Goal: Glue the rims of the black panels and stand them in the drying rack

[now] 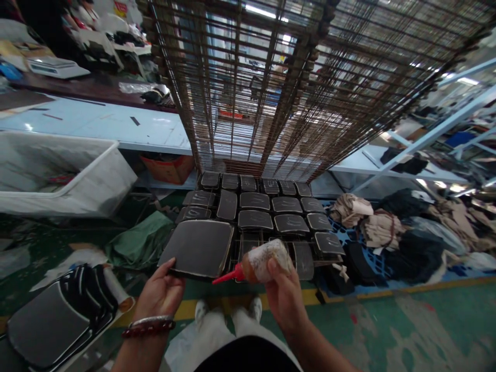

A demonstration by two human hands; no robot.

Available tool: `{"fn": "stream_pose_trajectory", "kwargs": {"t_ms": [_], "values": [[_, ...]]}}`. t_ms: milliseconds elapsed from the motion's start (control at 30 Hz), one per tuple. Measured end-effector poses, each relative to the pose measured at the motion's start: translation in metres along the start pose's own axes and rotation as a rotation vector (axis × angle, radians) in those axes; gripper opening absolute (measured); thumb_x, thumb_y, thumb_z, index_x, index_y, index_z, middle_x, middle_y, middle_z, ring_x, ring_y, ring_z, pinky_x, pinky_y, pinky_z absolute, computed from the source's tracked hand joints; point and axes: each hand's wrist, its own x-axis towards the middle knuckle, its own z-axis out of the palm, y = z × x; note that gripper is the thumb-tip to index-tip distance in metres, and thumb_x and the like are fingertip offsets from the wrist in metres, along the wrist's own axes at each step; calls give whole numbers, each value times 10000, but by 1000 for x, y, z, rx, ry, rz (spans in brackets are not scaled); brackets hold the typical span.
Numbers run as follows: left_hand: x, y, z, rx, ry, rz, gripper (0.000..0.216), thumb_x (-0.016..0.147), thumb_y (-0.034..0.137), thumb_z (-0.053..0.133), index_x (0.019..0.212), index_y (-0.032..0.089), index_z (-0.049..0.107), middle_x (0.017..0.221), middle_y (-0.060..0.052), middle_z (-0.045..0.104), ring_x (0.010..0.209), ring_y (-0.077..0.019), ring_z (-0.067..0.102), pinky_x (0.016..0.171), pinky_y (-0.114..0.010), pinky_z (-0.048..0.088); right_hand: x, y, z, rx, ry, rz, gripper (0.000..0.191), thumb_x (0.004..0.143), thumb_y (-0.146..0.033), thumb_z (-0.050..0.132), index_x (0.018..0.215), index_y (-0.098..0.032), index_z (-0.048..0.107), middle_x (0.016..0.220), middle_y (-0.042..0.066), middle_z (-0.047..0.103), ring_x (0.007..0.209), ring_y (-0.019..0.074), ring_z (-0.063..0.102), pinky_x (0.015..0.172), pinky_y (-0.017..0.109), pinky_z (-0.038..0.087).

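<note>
My left hand [165,289] grips the near left edge of a large dark panel [201,248] with rounded corners and a pale rim, thumb on top. In my right hand [284,289] is a squeeze bottle [265,261] with amber contents and a red nozzle. It lies nearly sideways, its tip pointing left beside the panel's near right corner. Beyond, rows of smaller dark panels [256,219] lie on a wire rack shelf, several with pale squiggles on them. Part of the shelf is hidden behind the bottle and my right hand.
Raised wire shelves [248,77] tower behind the panels. A stack of dark panels [46,320] sits low at left, near a green cloth [139,240] and a white bin [65,175]. Bundled fabric pieces [382,230] lie on a blue pallet at right. People are at the back left.
</note>
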Motion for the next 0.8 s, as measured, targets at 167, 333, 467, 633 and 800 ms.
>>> {"fn": "stream_pose_trajectory", "kwargs": {"t_ms": [167, 333, 467, 633, 800], "values": [[5, -1, 0, -64, 15, 1, 474, 905, -31, 413, 1327, 120, 566, 917, -68, 776, 644, -144, 733, 607, -221, 625, 6, 8, 3, 257, 88, 392, 218, 758, -321, 826, 909, -208, 717, 893, 35, 758, 761, 179, 702, 548, 239, 534], [15, -13, -3, -141, -29, -58, 468, 924, 3, 414, 1328, 179, 573, 858, -55, 778, 678, -176, 743, 652, -292, 635, 19, 1, -8, 342, 126, 313, 195, 783, -319, 810, 938, -241, 720, 955, 27, 768, 817, 172, 719, 509, 210, 514], [20, -39, 5, -153, -138, -105, 436, 940, 56, 448, 1331, 207, 568, 789, -44, 783, 713, -196, 751, 726, -358, 629, 8, 11, -8, 333, 52, 346, 272, 775, -359, 816, 997, -234, 720, 1033, 51, 761, 913, 195, 719, 674, 275, 583], [20, -72, 16, -17, -368, -436, 393, 958, 201, 464, 1312, 100, 601, 788, -131, 787, 842, -292, 762, 874, -467, 587, -4, 32, 22, 403, -73, 508, 376, 674, -345, 892, 964, -175, 723, 999, 71, 764, 902, 203, 710, 816, 314, 567], [33, -97, -6, 119, -530, -366, 486, 855, 225, 607, 1340, 245, 609, 972, -83, 801, 1015, -305, 726, 950, -422, 563, 6, 33, 39, 407, -100, 487, 378, 617, -312, 920, 910, -176, 724, 897, 40, 763, 819, 203, 694, 762, 328, 564]]}}
